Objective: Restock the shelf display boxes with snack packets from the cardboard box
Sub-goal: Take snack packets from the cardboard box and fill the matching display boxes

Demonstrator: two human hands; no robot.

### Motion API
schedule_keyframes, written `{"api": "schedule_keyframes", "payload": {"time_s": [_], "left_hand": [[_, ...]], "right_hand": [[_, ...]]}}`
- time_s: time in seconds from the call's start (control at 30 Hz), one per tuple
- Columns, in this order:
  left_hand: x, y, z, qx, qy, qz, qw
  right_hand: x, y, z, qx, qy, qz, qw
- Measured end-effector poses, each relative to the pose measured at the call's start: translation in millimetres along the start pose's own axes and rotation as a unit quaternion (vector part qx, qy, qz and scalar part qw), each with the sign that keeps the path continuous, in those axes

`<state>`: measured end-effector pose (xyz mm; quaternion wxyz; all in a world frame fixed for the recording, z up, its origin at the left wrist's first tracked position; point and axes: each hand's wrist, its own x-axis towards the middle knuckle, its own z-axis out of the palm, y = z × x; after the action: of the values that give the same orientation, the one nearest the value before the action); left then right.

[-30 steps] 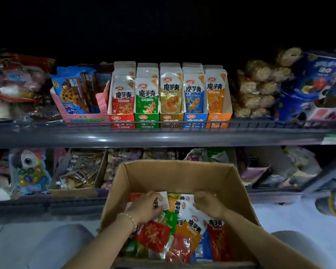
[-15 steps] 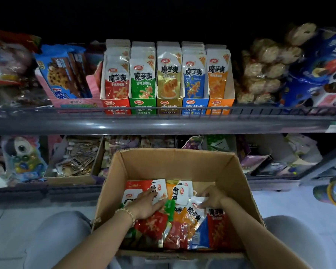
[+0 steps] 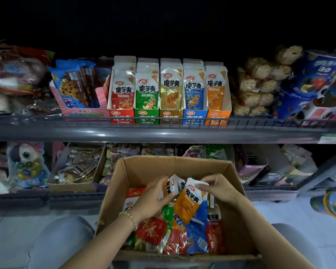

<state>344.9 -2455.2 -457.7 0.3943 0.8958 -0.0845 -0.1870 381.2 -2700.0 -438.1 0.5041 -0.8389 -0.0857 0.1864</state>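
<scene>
An open cardboard box (image 3: 138,171) sits low in front of me, holding several loose snack packets in red, green, blue and orange. My left hand (image 3: 153,199) grips an orange-and-white packet (image 3: 170,187) over the pile. My right hand (image 3: 218,188) pinches the white top of another orange packet (image 3: 188,204), lifted above the rest. On the upper shelf stand several display boxes in a row: red (image 3: 122,115), green (image 3: 146,115), gold (image 3: 171,115), blue (image 3: 194,115) and orange (image 3: 217,115), each with upright packets inside.
A grey shelf rail (image 3: 163,131) runs across under the display boxes. A pink cookie box (image 3: 76,90) stands left of them, wrapped round cakes (image 3: 260,88) to the right. The lower shelf behind the cardboard box holds a tray of small packets (image 3: 80,167). My knees flank the box.
Both hands were pressing flat into the packet pile; now each has lifted an orange packet up out of it. The camera has tilted a little.
</scene>
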Motion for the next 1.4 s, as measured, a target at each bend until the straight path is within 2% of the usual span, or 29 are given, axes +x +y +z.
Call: {"api": "schedule_keyframes", "payload": {"time_s": [0.13, 0.23, 0.33, 0.43, 0.53, 0.67, 0.73, 0.8, 0.93, 1.03, 1.27, 1.4], "left_hand": [[-5.2, 28.0, -12.1, -0.133, -0.011, -0.004, 0.991], [-7.4, 41.8, -22.6, -0.165, 0.011, 0.011, 0.986], [-8.9, 46.4, -33.3, -0.248, 0.051, -0.004, 0.967], [-14.4, 51.1, -45.2, -0.358, 0.082, -0.045, 0.929], [-21.5, 53.1, -53.7, -0.450, 0.067, -0.050, 0.889], [-25.9, 58.0, -61.1, -0.584, 0.051, -0.031, 0.809], [-26.2, 62.9, -61.9, -0.648, 0.039, -0.019, 0.760], [-27.7, 71.5, -62.5, -0.675, 0.036, -0.012, 0.737], [-22.5, 81.8, -65.9, -0.576, 0.145, 0.011, 0.804], [-14.3, 88.8, -70.9, -0.524, 0.205, 0.003, 0.827], [1.8, 112.2, -82.6, -0.453, 0.147, 0.044, 0.878], [14.9, 127.5, -93.7, -0.404, 0.160, 0.056, 0.899]], "right_hand": [[-5.7, -38.8, -15.4, 0.040, -0.030, -0.017, 0.999], [-7.3, -67.6, -25.6, 0.031, -0.084, -0.029, 0.996], [-8.3, -90.0, -25.5, 0.072, -0.059, -0.064, 0.994], [-2.7, -95.9, -18.1, 0.149, 0.024, -0.077, 0.986], [0.8, -98.7, -7.7, 0.218, 0.087, -0.061, 0.970], [6.6, -106.7, 8.5, 0.325, 0.171, -0.037, 0.929], [10.6, -110.6, 15.3, 0.333, 0.222, -0.036, 0.916], [13.1, -114.7, 21.5, 0.329, 0.243, -0.041, 0.911], [11.1, -127.1, 24.7, 0.310, 0.228, -0.074, 0.920], [10.7, -133.3, 18.7, 0.263, 0.241, -0.084, 0.931], [3.9, -131.9, -17.9, 0.311, 0.282, -0.076, 0.904], [1.9, -131.8, -52.6, 0.327, 0.261, -0.083, 0.904]]}}
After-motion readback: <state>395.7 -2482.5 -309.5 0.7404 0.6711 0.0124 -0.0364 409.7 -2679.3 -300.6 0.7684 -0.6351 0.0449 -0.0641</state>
